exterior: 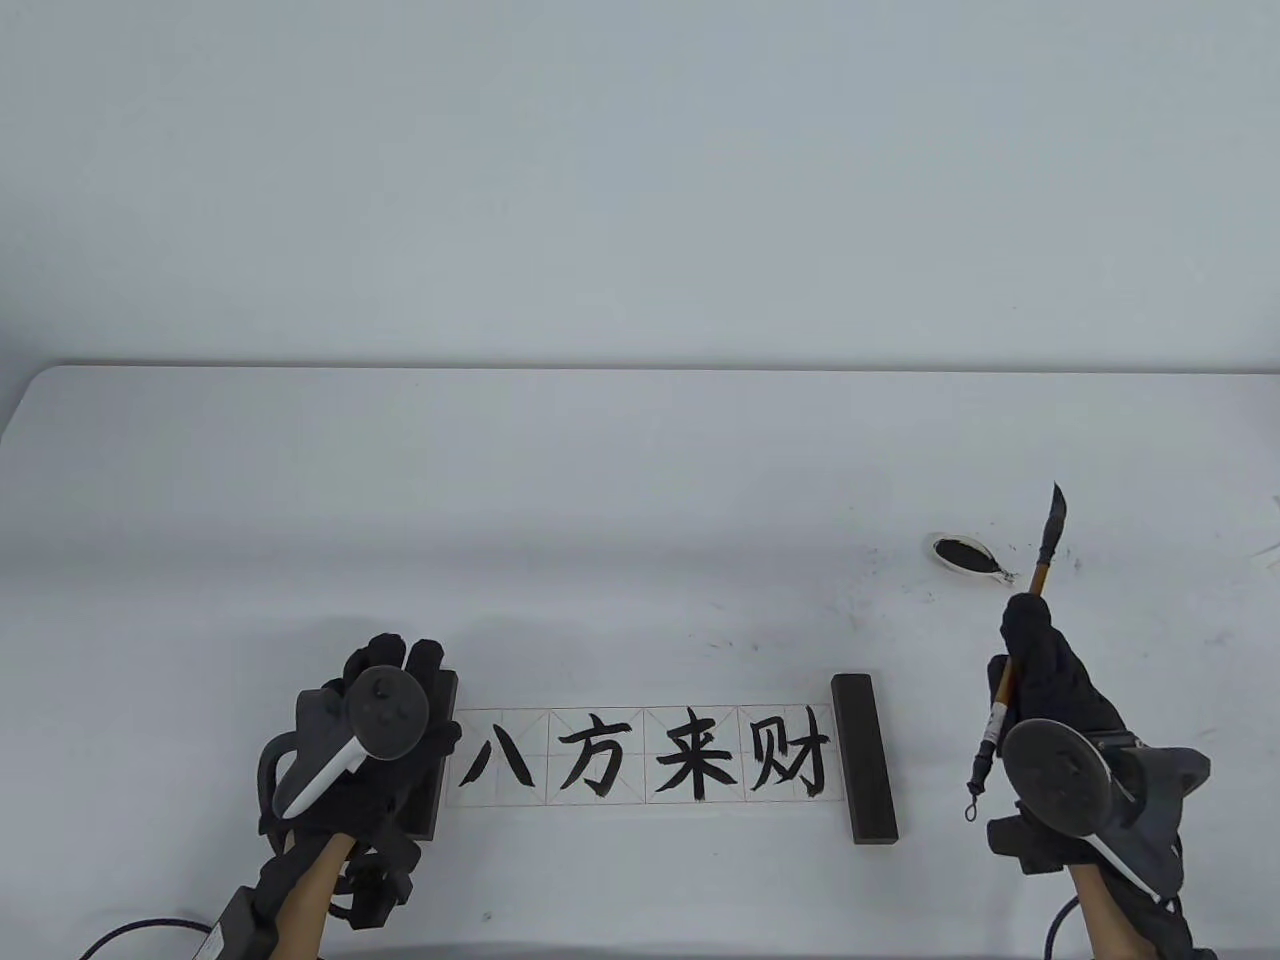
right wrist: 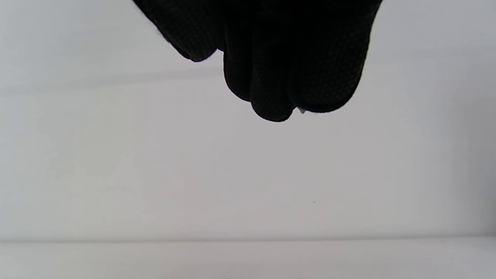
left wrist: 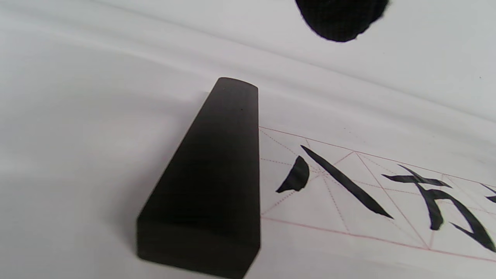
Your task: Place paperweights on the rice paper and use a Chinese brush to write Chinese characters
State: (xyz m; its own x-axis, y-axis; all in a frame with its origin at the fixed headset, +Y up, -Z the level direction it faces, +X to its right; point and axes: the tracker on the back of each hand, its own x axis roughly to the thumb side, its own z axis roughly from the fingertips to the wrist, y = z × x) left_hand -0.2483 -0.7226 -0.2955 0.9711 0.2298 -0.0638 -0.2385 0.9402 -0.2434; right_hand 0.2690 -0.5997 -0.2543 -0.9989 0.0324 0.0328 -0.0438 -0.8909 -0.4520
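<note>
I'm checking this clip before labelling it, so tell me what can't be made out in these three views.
- Left paperweight: in the table view the left hand covers most of it; whether the fingers touch it is unclear.
- Brush: missing from the right wrist view, where the right hand shows only fingers.
- Rice paper: the left wrist view's edge cuts off the last two characters.
- Ink dish: too small to judge how full.

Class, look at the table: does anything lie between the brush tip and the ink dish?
Nothing visible does. The brush, gripped by the right hand, points up just right of the ink dish; only bare table separates them.
</note>
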